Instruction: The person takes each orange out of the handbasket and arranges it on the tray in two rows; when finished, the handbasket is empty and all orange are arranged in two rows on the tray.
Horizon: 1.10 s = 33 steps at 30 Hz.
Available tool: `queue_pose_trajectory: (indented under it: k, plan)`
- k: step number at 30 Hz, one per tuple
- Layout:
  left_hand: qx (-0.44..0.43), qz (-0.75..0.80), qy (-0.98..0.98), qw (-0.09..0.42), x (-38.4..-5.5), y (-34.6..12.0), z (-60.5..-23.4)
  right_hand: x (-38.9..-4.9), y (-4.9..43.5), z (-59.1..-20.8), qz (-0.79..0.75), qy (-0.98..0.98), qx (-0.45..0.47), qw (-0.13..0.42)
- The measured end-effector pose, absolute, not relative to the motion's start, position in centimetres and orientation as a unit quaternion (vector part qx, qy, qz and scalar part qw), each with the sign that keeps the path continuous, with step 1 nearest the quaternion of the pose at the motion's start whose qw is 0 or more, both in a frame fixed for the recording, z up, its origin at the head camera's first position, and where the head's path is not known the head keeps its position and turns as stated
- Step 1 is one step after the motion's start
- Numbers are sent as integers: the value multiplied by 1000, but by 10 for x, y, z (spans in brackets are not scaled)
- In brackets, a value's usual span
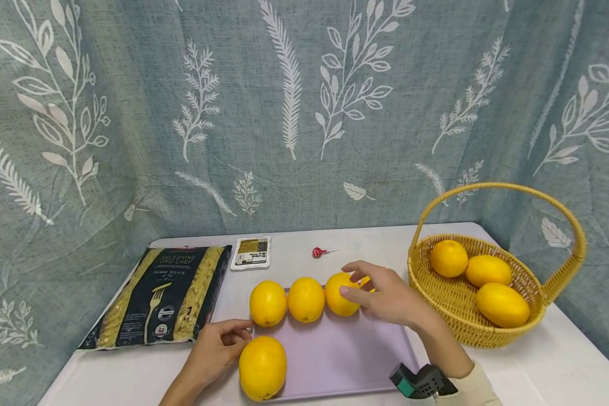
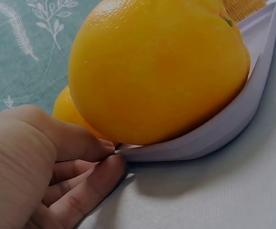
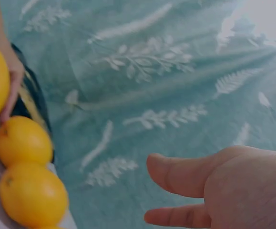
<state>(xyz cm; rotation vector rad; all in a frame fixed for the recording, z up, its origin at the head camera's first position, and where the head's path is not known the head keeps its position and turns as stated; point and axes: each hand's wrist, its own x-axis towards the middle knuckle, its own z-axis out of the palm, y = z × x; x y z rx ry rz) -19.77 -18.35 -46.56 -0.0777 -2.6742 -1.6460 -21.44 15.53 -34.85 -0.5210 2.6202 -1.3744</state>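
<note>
A lilac tray (image 1: 335,361) bears several oranges. Three of them, the left orange (image 1: 268,303), the middle orange (image 1: 306,299) and the right orange (image 1: 341,294), line its back edge, and a bit of yellow-orange shows behind my right hand. A larger-looking orange (image 1: 263,369) sits at the front left corner. My left hand (image 1: 218,347) pinches the tray's left rim (image 2: 176,150) between thumb and fingers. Above the back right of the tray hovers my right hand (image 1: 383,293), thumb and fingers apart; in the right wrist view the hand (image 3: 223,191) shows nothing between them.
To the right stands a yellow wicker basket (image 1: 438,324) with a tall handle, holding an orange (image 1: 449,258) and two oval yellow fruits (image 1: 502,305). A penne bag (image 1: 157,299) lies left. Behind the tray are a small white packet (image 1: 251,252) and a red lollipop (image 1: 318,252).
</note>
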Motion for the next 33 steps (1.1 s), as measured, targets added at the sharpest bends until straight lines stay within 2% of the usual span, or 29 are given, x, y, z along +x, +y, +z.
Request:
queue_pose_trajectory:
  k: [9,18,26,33]
  plan:
    - [-38,-532,-846,1,-197,-185,-467,-222,205,-337,-341,931,-127,-5]
    - [-29,-529,-848,1,-197,-184,-466,-219,256,-328,-352,933,-65,-33]
    - [-24,-528,-849,9,-197,-184,-467,-220,278,-328,-328,943,-26,-46]
    - [-21,-527,-850,5,-197,-184,-467,-219,299,-333,-303,952,18,-26]
